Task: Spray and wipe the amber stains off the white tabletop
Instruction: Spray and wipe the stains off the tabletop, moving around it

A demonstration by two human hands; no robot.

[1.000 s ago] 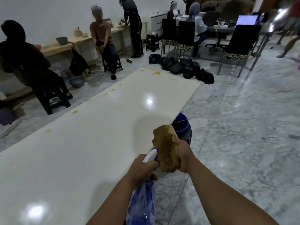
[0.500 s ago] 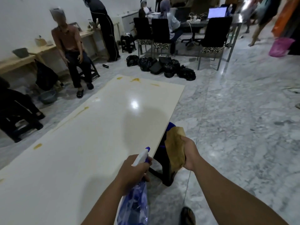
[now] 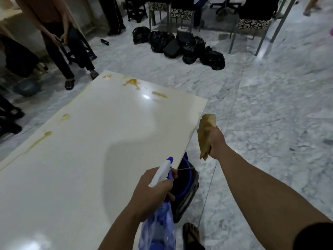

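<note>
- On the glossy white desk (image 3: 93,141), five amber stains (image 3: 132,82) lie along its far and left edges.
- My left grip (image 3: 153,192) holds one blue plastic spray bottle (image 3: 159,221) at the desk's right edge.
- My right grip (image 3: 215,141) clutches one tan folded cloth (image 3: 205,130) over open marble floor (image 3: 270,109).

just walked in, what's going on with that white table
A person is cleaning it. Their left hand grips a blue spray bottle near the white tabletop's right edge, and their right hand holds a tan cloth off to the side, above the floor. Amber stains remain at the far end and along the left edge, so wiping there isn't done.
</note>
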